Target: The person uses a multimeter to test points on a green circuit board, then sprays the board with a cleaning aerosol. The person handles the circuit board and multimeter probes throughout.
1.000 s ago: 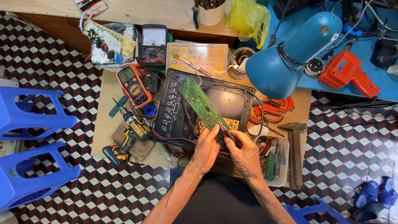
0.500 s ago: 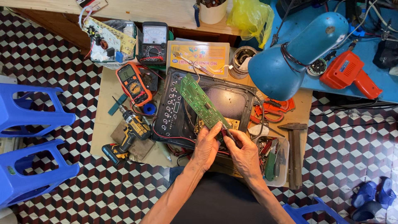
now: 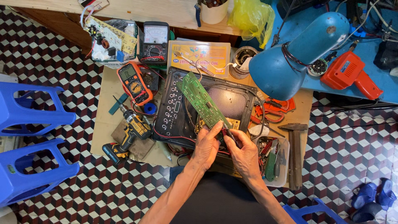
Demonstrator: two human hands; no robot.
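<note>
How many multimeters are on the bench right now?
2. An orange digital multimeter lies left of the black appliance housing; a black analog multimeter sits behind it. Clutter may hide others.

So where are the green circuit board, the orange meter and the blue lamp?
green circuit board [image 3: 201, 99]: head view, middle of its long green face.
orange meter [image 3: 133, 83]: head view, on its dial.
blue lamp [image 3: 290, 54]: head view, top of its shade.
</note>
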